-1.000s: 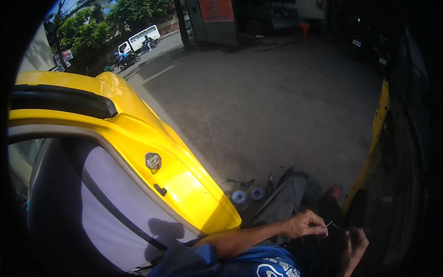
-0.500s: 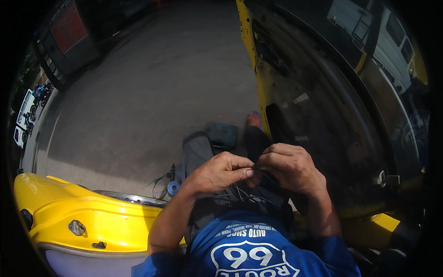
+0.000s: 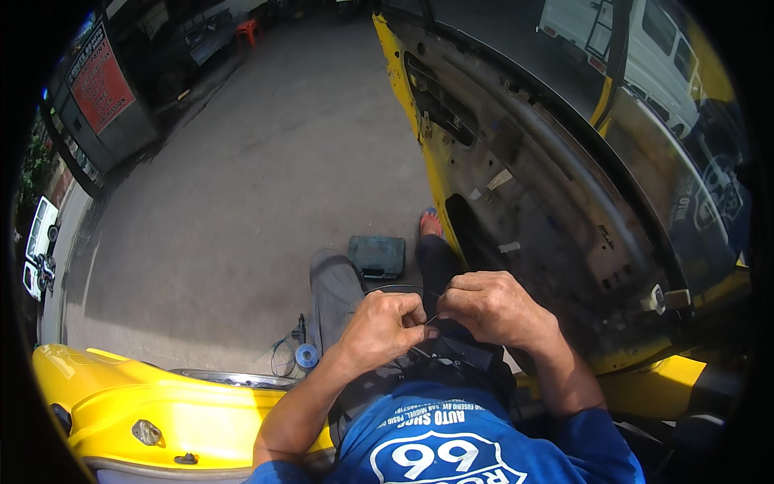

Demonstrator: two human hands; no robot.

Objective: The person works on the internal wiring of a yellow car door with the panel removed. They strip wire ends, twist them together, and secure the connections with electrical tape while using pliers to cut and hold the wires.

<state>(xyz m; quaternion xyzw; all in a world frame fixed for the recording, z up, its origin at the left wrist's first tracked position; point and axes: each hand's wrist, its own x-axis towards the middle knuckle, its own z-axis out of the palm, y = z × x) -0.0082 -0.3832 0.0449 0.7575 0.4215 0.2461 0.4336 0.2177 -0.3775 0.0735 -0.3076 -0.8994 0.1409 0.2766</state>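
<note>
Over my lap, both hands are closed on a thin dark wire (image 3: 401,288). It bows up in a loop on the far side of the fingers, and a short piece shows between the hands. My left hand (image 3: 380,327) pinches it between thumb and fingers. Close by on the right, my right hand (image 3: 496,306) has its fingertips pressed together on the same wire. The exact grip points are partly hidden behind the fingers. More dark wires lie on my lap under the hands, too shaded to tell apart.
On the right stands an open yellow car door (image 3: 532,185) with its inner panel bare. A dark tool case (image 3: 377,256) lies on the ground beyond my knees. Left of my leg is a blue spool (image 3: 306,356); yellow bodywork (image 3: 193,411) curves along the near left.
My hands have drawn slightly apart, and the left fingers have curled in more. A wire loop now shows beyond them. The whole view has shifted a little.
</note>
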